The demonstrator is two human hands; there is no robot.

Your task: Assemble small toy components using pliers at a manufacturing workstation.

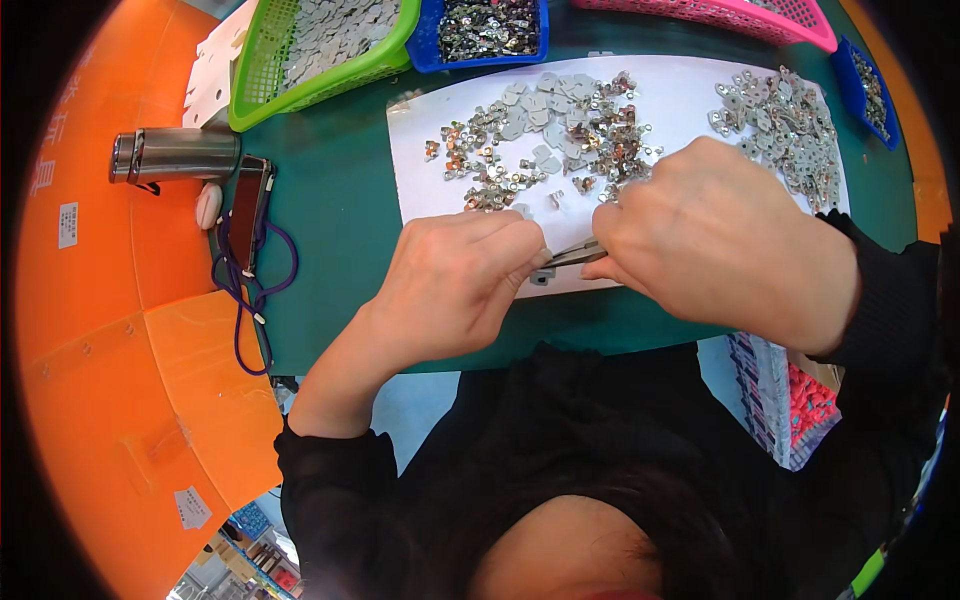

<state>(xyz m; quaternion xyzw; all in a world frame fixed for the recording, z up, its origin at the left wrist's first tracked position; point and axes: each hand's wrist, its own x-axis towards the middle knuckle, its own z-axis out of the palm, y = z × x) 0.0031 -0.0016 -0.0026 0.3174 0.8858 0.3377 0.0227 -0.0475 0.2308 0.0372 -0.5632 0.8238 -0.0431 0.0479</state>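
My right hand (700,230) is closed round slim metal tweezers (576,256), their narrow tips pointing left. My left hand (450,285) is pinched just at those tips; whatever sits between its finger and thumb is too small and covered to name. Beneath both hands lies a white sheet (420,180). Spread on it are flat grey metal pieces (545,105) and small silver and copper-coloured metal parts (610,135). One grey piece (543,276) lies just under the left fingertips. Farther right there is another heap of small metal parts (785,130).
Along the far edge stand a green basket (330,83) of grey pieces, a blue tray (480,62) and a pink basket (700,15). Another blue tray (862,95) is far right. At left are a steel flask (185,155) and a phone (245,215) with a purple cord (290,262).
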